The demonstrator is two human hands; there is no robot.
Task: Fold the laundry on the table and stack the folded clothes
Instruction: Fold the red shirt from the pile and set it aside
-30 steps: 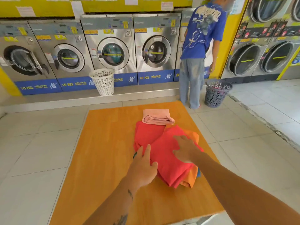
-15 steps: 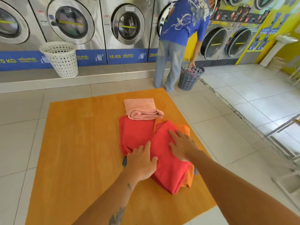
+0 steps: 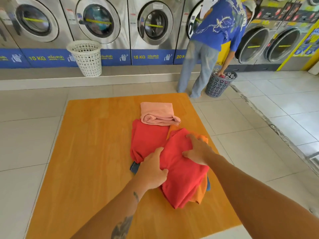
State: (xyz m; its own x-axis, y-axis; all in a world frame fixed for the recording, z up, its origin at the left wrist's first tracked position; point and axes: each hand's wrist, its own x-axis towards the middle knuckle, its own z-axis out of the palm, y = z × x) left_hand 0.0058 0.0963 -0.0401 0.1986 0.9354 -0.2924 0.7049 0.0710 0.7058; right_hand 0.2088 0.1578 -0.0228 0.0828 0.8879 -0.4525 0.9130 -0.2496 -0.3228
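A red garment (image 3: 183, 171) lies in the middle of the orange table (image 3: 86, 152), partly folded, its upper layer slanting from 11 o'clock down to 5 o'clock. The left hand (image 3: 151, 171) presses on its left edge with the fingers curled into the cloth, pinching a fold. The right hand (image 3: 198, 150) lies spread on the upper right part of the same layer, palm down, fingers bent and bunching the fabric a little. The two hands are apart, both on the red garment.

Under it, an orange garment (image 3: 201, 190) shows along the right edge and at 5 o'clock, and a bit more of it peeks out at 12 o'clock. A small piece of blue cloth (image 3: 135, 167) sticks out at 9 o'clock, just beside the left hand. At 12 o'clock, touching the far edge of the red garment, sits a folded pink garment (image 3: 158, 112).

Beyond the table, at 11 o'clock, a white basket (image 3: 86, 57) stands on a step before a row of washing machines (image 3: 151, 26). At 1 o'clock a person in a blue shirt (image 3: 219, 23) bends over and reaches into a grey basket (image 3: 219, 83) on the tiled floor (image 3: 276, 118).
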